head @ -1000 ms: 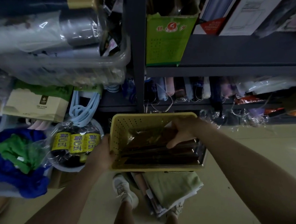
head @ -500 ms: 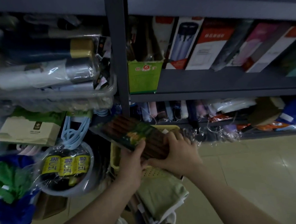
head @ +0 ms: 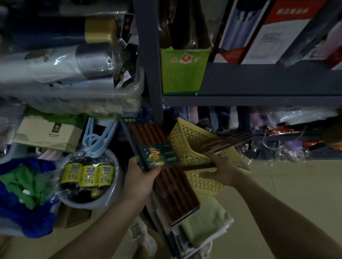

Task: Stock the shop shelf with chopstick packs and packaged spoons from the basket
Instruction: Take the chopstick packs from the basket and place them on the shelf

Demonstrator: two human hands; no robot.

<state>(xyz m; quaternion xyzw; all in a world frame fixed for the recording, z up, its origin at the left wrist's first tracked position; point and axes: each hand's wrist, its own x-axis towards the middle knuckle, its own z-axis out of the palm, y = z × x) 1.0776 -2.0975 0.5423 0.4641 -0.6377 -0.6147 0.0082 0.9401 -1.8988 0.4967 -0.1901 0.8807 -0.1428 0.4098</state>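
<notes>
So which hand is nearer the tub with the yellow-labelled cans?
The left hand, which grips the chopstick pack just right of the tub. The right hand is farther right, at the yellow basket.

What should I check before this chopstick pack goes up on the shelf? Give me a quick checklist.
1. Left hand grips the chopstick pack at its middle: ok.
2. Right hand holds the yellow basket: ok.
3. Basket level: not ok, it tilts, with more packs poking out.
4. Free spot on the grey shelf: cannot tell.
5. Pack wrapping intact: cannot tell, too dim.
</notes>
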